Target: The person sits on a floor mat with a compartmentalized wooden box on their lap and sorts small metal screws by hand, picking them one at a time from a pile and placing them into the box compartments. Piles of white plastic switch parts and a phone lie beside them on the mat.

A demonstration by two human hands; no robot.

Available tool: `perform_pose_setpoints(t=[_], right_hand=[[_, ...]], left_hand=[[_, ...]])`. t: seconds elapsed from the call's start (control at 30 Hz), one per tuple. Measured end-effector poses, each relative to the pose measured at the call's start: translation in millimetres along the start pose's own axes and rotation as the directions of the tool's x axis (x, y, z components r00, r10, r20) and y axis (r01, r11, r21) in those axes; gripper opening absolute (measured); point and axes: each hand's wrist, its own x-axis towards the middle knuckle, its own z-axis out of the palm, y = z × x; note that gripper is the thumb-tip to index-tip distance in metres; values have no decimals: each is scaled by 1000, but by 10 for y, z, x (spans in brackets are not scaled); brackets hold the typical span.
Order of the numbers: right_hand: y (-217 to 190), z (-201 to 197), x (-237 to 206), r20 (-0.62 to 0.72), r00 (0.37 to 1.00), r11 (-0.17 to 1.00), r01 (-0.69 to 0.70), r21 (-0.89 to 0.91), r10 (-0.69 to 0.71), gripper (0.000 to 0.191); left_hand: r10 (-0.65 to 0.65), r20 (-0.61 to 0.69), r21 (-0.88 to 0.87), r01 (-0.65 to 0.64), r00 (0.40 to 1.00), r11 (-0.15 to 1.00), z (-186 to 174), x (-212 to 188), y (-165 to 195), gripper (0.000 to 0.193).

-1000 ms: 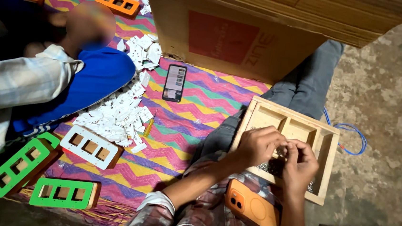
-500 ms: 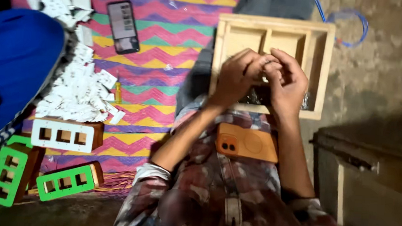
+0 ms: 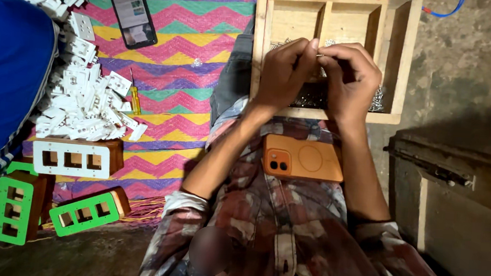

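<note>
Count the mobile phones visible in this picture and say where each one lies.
2. A black phone lies screen-up on the zigzag mat; an orange-cased phone rests on the person's lap. Others may be hidden.

Wooden tray and a small metal part over the lap

The tray (image 3: 404,63) is pale wood, shallow, split by thin slats into compartments; it lies flat, far of the lap, its near rim against the checked shirt. Its far compartments look bare, while small shiny metal bits (image 3: 377,99) lie in the near ones. A thin metal piece (image 3: 319,55), too small to tell its kind, is pinched above the tray's middle.
</note>
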Motion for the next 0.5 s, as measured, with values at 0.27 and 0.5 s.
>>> perform_pose_setpoints(t=[0.27, 0.5], right_hand=[[78, -25, 24, 27, 999, 999, 38, -26, -37, 20], [71, -26, 17, 38, 997, 997, 66, -36, -64, 20]], left_hand=[[193, 3, -72, -192, 981, 979, -33, -26, 20, 26], [59, 60, 27, -61, 996, 998, 9, -13, -38, 29]])
